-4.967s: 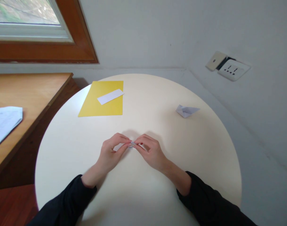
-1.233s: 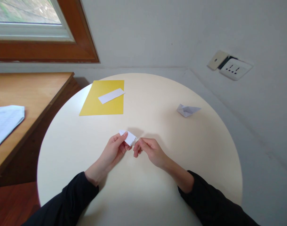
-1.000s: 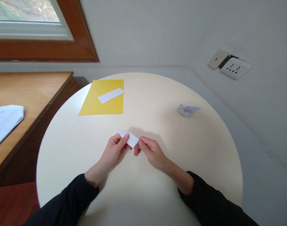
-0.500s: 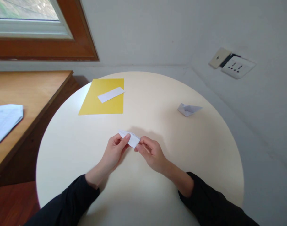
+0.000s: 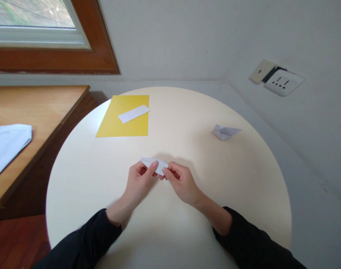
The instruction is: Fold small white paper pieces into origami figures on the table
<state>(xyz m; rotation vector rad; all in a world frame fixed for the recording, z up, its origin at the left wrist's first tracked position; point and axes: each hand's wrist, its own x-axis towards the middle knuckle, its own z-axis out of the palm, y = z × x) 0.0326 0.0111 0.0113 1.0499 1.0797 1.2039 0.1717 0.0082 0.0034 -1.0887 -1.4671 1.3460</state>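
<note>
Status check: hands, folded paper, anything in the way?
Left hand and right hand both pinch the folded paper, held just above the table. Paper boat and yellow sheet lie apart, nothing in the way.

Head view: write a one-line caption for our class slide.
Left hand and right hand pinch a small folded white paper above a round table.

Both forearms, in dark sleeves, are angling inward from the lower corners, wrists bare. The left hand (image 5: 138, 181) is curling palm-inward, thumb tip pressing against the fingers (image 5: 154, 164) in a pinch. The right hand (image 5: 182, 182) is mirroring it, knuckles up, fingertips meeting the left's at the centre.
</note>
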